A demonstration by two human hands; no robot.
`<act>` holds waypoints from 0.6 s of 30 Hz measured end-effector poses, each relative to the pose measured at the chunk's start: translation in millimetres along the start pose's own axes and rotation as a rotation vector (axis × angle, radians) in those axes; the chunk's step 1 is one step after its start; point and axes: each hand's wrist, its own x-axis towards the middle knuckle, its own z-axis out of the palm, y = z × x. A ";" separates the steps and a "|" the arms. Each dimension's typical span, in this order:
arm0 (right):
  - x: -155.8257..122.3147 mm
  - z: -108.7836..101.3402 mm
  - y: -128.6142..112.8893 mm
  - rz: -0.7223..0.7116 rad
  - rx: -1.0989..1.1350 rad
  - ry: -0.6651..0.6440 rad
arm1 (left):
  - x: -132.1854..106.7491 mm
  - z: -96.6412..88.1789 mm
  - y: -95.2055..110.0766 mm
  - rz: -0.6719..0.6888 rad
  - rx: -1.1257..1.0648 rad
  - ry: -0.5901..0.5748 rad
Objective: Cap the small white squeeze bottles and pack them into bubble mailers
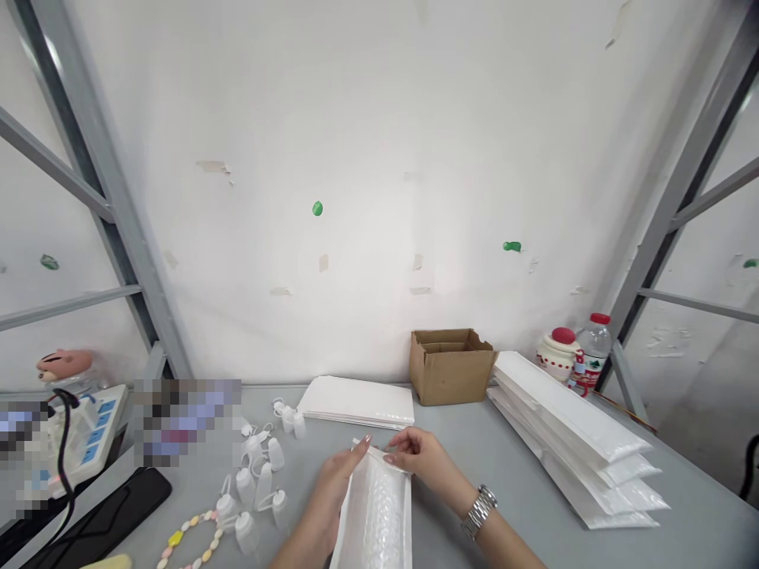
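Observation:
A white bubble mailer [383, 514] lies lengthwise in front of me, its top end pointing toward the wall. My left hand [335, 490] grips its left edge, thumb over the top left corner. At the top right corner, my right hand [420, 462] pinches the flap edge between thumb and fingers, a metal watch [479, 511] on that wrist. Just beyond my hands is a flat stack of white mailers [359, 401]. Small translucent white bottles [252, 450] with looped caps stand and lie in a group to the left of my left hand.
An open cardboard box [451, 371] stands against the wall. A fanned pile of filled-looking white mailers [569, 427] is on the right, with a jar [558, 354] and a plastic bottle [593, 348] behind. Left are a beaded bracelet [190, 521], a black phone [112, 518] and a power strip [98, 435].

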 end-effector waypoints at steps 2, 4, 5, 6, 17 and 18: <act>-2.5 3.3 -0.3 -0.012 -0.014 -0.003 | 0.8 -1.2 0.5 -0.006 -0.017 0.026; -5.2 5.9 -1.8 -0.015 -0.033 -0.013 | 2.1 -3.3 0.3 -0.005 -0.026 0.048; -6.3 6.7 -2.6 -0.013 -0.045 -0.015 | 3.0 -4.6 0.0 0.005 -0.025 0.058; -7.2 7.0 -3.2 -0.010 -0.057 -0.015 | 3.8 -5.7 -0.5 0.019 -0.023 0.061; -23.9 -28.5 -25.9 0.066 -0.135 -0.148 | 4.9 5.0 -3.3 0.097 -0.031 -0.070; -31.6 -39.8 -34.0 0.035 -0.146 -0.083 | 5.1 4.4 -2.8 0.095 -0.062 -0.093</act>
